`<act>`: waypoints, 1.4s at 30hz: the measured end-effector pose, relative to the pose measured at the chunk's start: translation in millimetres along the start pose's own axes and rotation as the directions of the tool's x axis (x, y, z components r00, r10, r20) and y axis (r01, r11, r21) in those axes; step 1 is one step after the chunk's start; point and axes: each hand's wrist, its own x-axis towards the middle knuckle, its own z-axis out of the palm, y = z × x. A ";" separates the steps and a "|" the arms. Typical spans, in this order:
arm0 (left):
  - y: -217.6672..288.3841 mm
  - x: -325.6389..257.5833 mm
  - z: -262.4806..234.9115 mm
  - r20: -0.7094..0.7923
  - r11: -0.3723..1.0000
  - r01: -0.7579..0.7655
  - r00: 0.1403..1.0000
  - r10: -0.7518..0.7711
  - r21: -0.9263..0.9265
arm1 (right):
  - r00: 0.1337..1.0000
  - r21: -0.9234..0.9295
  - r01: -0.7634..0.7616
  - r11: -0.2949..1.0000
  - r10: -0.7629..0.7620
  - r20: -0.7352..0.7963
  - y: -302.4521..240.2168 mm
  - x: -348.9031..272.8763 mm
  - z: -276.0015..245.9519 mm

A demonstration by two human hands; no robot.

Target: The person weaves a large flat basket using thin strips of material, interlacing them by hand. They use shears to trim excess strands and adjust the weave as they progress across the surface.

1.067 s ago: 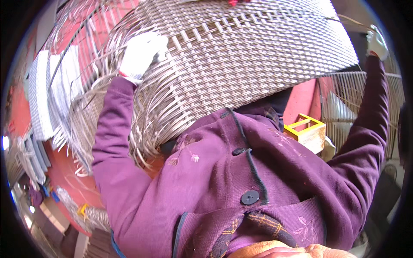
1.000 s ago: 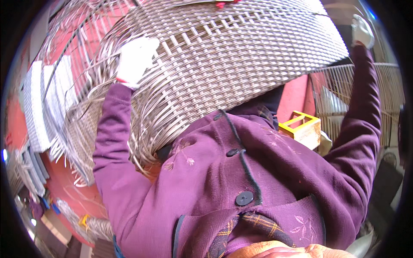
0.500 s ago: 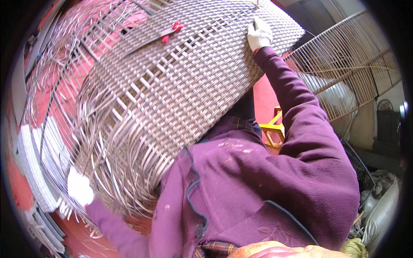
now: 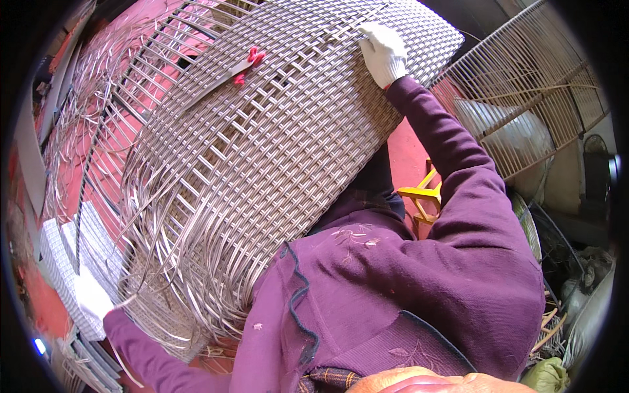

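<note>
A large grey-brown woven panel (image 4: pixel 288 131) slants across my front, with loose weaving strips (image 4: pixel 190 281) bunched along its lower left end. My right hand (image 4: pixel 383 54), in a white knit glove, is at the panel's upper right part. Its fingers are bent together against the weave, and what they pinch, if anything, is hidden. Far out at the lower left, my left hand (image 4: pixel 93 298) is also gloved and washed out by light. It appears closed on a thin strip that runs from it toward the bunch. Scissors (image 4: pixel 226 73) with red handles lie on the panel.
Bare frame rods (image 4: pixel 141 75) stick out past the panel's left edge. Loose strips (image 4: pixel 75 124) litter the red floor there. White patterned sheets (image 4: pixel 59 262) lie by my left hand. At right stand a rod frame (image 4: pixel 524 98) and a yellow stool (image 4: pixel 419 194).
My left hand has moved outward to the left, with a strip now showing from it. My right hand has shifted slightly left along the panel. The scissors still lie on the weave.
</note>
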 end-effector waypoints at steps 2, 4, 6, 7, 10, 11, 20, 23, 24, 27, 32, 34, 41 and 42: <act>76.5 18.7 -33.6 -0.001 0.991 -0.005 1.000 0.005 -0.137 | 0.995 0.081 0.100 0.992 -0.098 -0.020 -5.8 -0.1 5.0; 142.2 31.1 -64.4 -0.044 0.972 -0.108 0.994 0.101 -0.207 | 0.986 0.105 0.165 0.981 -0.164 -0.026 -6.5 3.9 11.5; 193.8 40.7 -87.7 -0.038 0.944 -0.198 0.980 0.195 -0.264 | 0.982 0.107 0.185 0.977 -0.181 -0.047 -1.8 13.2 16.1; 212.4 41.1 -99.9 0.115 0.973 -0.183 0.973 0.200 -0.144 | 0.978 0.104 0.205 0.973 -0.198 -0.070 2.2 20.2 17.5; 269.7 47.9 -127.0 -0.054 0.944 -0.316 0.948 0.312 -0.097 | 0.971 0.090 0.166 0.982 -0.178 0.161 13.9 33.4 17.1; 288.8 50.1 -136.6 -0.064 0.940 -0.326 0.945 0.321 -0.101 | 0.962 0.078 0.193 0.978 -0.204 0.183 18.0 36.3 16.1; 539.7 98.1 -174.5 -0.546 0.261 -0.676 0.721 0.427 -0.689 | 0.958 0.095 0.277 0.956 -0.283 0.046 76.7 40.8 5.5; 613.1 126.6 -176.4 -0.560 0.179 -0.693 0.685 0.465 -0.699 | 0.974 -0.030 0.224 0.974 -0.223 0.038 113.5 52.4 2.3; 634.6 134.6 -176.8 -0.561 0.171 -0.688 0.689 0.459 -0.705 | 0.985 -0.070 0.154 0.986 -0.148 0.087 124.2 57.6 4.7; 686.6 157.8 -174.5 -0.560 0.182 -0.693 0.687 0.464 -0.698 | 0.984 0.006 0.173 0.985 -0.173 0.038 147.1 67.7 20.6; 752.7 184.5 -170.5 -0.530 0.200 -0.684 0.689 0.494 -0.702 | 0.970 0.380 -0.048 0.924 -0.048 0.239 170.4 77.3 55.3; 771.6 189.9 -171.9 -0.515 0.274 -0.698 0.689 0.510 -0.662 | 0.939 0.293 0.062 0.954 -0.156 0.307 176.8 77.4 60.6; 801.1 207.8 -179.2 -0.178 0.452 -0.641 0.676 0.715 -0.621 | 0.899 0.271 0.375 0.886 -0.420 0.127 162.5 79.3 46.4; 803.3 210.2 -180.0 -0.184 0.444 -0.629 0.685 0.705 -0.639 | 0.898 0.240 0.323 0.915 -0.377 0.229 158.3 82.2 41.6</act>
